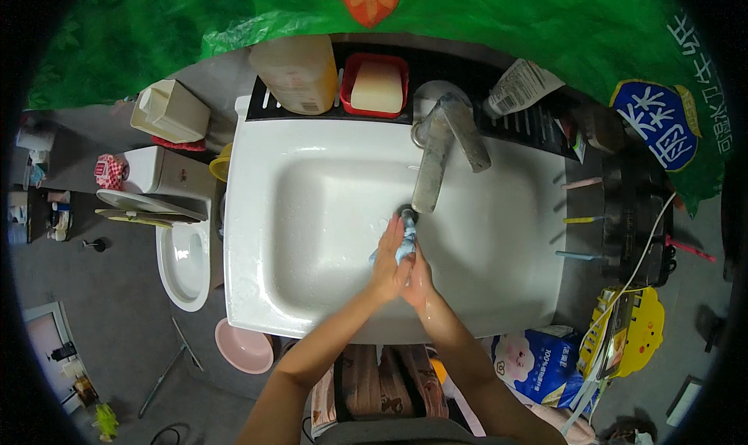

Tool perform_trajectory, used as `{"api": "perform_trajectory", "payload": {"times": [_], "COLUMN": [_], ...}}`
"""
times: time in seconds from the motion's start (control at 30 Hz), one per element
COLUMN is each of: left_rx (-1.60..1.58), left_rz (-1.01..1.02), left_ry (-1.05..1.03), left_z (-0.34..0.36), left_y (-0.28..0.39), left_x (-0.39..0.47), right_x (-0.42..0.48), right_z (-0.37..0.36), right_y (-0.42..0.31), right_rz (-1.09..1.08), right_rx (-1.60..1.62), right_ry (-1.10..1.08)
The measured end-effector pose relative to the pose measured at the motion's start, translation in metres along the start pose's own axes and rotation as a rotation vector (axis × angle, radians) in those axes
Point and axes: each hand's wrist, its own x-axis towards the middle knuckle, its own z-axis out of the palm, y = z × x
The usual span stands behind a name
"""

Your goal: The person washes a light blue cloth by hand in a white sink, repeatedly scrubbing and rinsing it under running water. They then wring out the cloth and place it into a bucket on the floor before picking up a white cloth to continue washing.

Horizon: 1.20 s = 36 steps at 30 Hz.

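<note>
Both of my hands are together low in a white washbasin [327,211], just below the tip of a metal faucet [432,170]. My left hand [387,264] and my right hand [419,275] press a wet light-blue cloth [407,240] between them, its folds showing past the fingers. Part of the cloth hangs out at the left side of my left hand. Beyond the fingertips lies the dark drain [407,210], partly hidden. Drops of water shine on my right wrist. Whether water runs from the faucet cannot be told.
Behind the basin stand a large plastic bottle [298,77], a bar of soap [377,87] in a red dish and a squeeze tube [520,89]. Toothbrushes [578,256] stick out from a black holder at the right. A pink bowl [244,346] and a toilet [184,264] are at the left.
</note>
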Motion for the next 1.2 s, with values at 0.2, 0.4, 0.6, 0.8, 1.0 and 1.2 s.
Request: {"api": "perform_trajectory", "payload": {"times": [0.2,0.4,0.6,0.8,1.0,1.2], "left_rx": [-0.757,-0.449,-0.317,-0.440,-0.159,-0.374], "left_rz": [-0.637,-0.725,-0.415,-0.937,-0.557,-0.933], "left_ry": [0.306,0.156,0.265,0.168,0.234,0.154], "left_z": [-0.005,0.024,0.012,-0.020,-0.007,-0.059], "left_y": [-0.025,-0.002,-0.004,0.004,0.008,-0.019], "left_x": [0.032,-0.006,-0.020,-0.001,-0.024,-0.014], "right_x": [-0.013,0.009,-0.004,0.000,0.018,0.004], "right_z": [0.016,-0.008,0.006,0.010,-0.007,0.024], "right_y": [0.020,0.002,0.024,0.035,0.047,0.081], "right_rz": [-0.214,-0.005,0.015,0.046,0.191,0.095], "right_rx": [-0.230,-0.026,-0.032,-0.148,0.093,0.139], "right_ry": [0.007,0.162,0.128,0.086,0.141,-0.057]}}
